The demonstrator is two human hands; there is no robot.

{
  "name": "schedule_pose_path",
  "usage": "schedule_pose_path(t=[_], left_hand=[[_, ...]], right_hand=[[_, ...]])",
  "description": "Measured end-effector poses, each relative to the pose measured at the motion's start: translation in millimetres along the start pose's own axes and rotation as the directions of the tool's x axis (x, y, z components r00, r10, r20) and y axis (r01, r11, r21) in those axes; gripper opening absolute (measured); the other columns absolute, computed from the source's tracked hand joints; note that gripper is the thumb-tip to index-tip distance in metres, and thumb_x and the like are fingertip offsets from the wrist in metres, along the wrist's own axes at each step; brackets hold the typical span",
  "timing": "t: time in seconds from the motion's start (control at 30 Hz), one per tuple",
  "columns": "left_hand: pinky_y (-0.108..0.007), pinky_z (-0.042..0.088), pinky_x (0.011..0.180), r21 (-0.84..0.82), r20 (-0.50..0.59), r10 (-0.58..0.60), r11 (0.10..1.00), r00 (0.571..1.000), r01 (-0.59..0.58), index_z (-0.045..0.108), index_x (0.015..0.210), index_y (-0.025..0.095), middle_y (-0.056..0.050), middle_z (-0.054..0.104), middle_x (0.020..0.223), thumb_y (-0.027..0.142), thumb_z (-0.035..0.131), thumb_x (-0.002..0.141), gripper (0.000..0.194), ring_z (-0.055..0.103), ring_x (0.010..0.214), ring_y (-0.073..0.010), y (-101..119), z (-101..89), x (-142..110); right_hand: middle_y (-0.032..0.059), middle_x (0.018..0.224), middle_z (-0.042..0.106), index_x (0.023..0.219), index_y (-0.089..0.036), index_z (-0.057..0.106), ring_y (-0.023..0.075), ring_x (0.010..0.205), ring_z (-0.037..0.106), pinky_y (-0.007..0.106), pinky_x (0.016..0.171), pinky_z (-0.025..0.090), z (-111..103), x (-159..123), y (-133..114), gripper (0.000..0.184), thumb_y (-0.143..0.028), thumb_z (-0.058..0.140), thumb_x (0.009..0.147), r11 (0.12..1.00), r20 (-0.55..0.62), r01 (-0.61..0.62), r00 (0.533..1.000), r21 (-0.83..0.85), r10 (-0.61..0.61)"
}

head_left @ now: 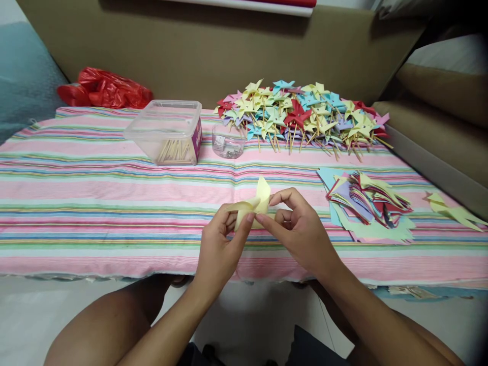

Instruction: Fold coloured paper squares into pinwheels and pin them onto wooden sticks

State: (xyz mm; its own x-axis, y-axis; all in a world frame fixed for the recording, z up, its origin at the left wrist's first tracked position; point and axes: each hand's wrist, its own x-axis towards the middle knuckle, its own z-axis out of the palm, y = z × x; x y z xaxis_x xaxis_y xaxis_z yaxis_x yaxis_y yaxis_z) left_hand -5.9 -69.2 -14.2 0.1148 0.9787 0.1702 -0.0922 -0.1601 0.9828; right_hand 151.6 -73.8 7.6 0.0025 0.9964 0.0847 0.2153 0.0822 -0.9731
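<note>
A pale yellow paper pinwheel [262, 194], partly folded with its blades curling up, is held over the front part of the striped cloth [114, 203]. My left hand [221, 239] pinches its left side between thumb and fingers. From the right, my right hand [299, 226] grips the same paper, thumb tip close to the left thumb near the centre. Whether a pin sits between the fingertips cannot be made out. To the right lies a stack of cut coloured paper [366, 203], some sheets slit and bent.
Behind stand a clear plastic box [163, 122] of wooden sticks and a small clear cup [227, 142] with tiny metal pieces. Finished pinwheels [297, 114] pile up at the back right. A red plastic bag [107, 89] lies back left; yellow paper strips [453, 211] lie far right.
</note>
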Motion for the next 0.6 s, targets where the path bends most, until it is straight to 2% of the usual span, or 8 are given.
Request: schedule_pose_path(t=[0.1,0.2,0.37,0.43,0.53,0.6], left_hand=[[-0.027,0.051,0.08,-0.014,0.002,-0.015,1.0,1.0,0.015,0.065,0.103,0.02,-0.005,0.073,0.097,0.034,0.065,0.093,0.018,0.069,0.094,-0.0189,-1.8,-0.3,0.2],[-0.026,0.051,0.077,-0.018,0.001,-0.016,1.0,1.0,0.016,0.065,0.102,0.02,-0.004,0.073,0.094,0.035,0.065,0.093,0.017,0.069,0.093,-0.0183,-3.7,-0.7,0.3],[-0.025,0.051,0.076,-0.003,0.011,0.001,1.0,1.0,-0.001,0.065,0.102,0.02,-0.003,0.072,0.094,0.034,0.065,0.093,0.017,0.069,0.091,-0.0179,-5.4,-0.9,0.7],[-0.025,0.05,0.075,0.0,0.025,0.013,1.0,1.0,-0.013,0.065,0.102,0.021,-0.003,0.072,0.093,0.033,0.065,0.094,0.015,0.068,0.09,-0.0169,-5.2,-0.9,0.9],[-0.024,0.049,0.075,0.022,0.037,0.039,0.999,0.999,-0.04,0.065,0.102,0.021,-0.002,0.071,0.091,0.031,0.064,0.094,0.013,0.066,0.088,-0.0154,-4.3,-1.4,1.4],[-0.024,0.049,0.076,0.043,0.04,0.044,0.998,0.998,-0.046,0.065,0.102,0.021,-0.002,0.07,0.092,0.03,0.064,0.095,0.012,0.066,0.088,-0.0155,-3.5,-2.1,1.7]], right_hand=[[-0.0059,0.081,0.052,0.097,-0.027,0.048,0.0055,0.046,0.035,0.025,0.044,0.028,1.4,1.1,0.9,0.029,-0.034,0.073,0.084,0.999,-0.036,0.027,0.999,0.031,-0.026],[-0.0024,0.102,0.058,0.102,-0.028,0.044,0.0034,0.046,0.037,0.024,0.043,0.032,2.6,2.2,0.5,0.036,-0.033,0.074,0.082,0.995,-0.063,0.044,0.997,0.088,-0.039],[-0.0008,0.097,0.064,0.133,-0.031,0.036,0.0062,0.047,0.04,0.024,0.043,0.035,0.1,3.2,-0.2,0.068,-0.034,0.077,0.08,0.99,-0.037,0.006,0.999,0.144,-0.001],[0.0008,0.098,0.065,0.139,-0.029,0.038,0.0059,0.048,0.039,0.023,0.044,0.035,-1.8,3.6,-0.4,0.073,-0.035,0.078,0.078,0.989,-0.017,-0.019,1.0,0.146,0.022],[0.001,0.096,0.065,0.132,-0.024,0.053,0.0044,0.049,0.034,0.023,0.043,0.029,-3.8,4.0,-2.1,0.06,-0.036,0.078,0.079,0.99,0.01,-0.049,0.999,0.133,0.048],[-0.0045,0.074,0.058,0.119,-0.021,0.063,0.0049,0.048,0.029,0.023,0.043,0.023,-4.8,4.0,-3.9,0.044,-0.035,0.077,0.08,0.994,0.029,-0.066,0.998,0.091,0.064]])
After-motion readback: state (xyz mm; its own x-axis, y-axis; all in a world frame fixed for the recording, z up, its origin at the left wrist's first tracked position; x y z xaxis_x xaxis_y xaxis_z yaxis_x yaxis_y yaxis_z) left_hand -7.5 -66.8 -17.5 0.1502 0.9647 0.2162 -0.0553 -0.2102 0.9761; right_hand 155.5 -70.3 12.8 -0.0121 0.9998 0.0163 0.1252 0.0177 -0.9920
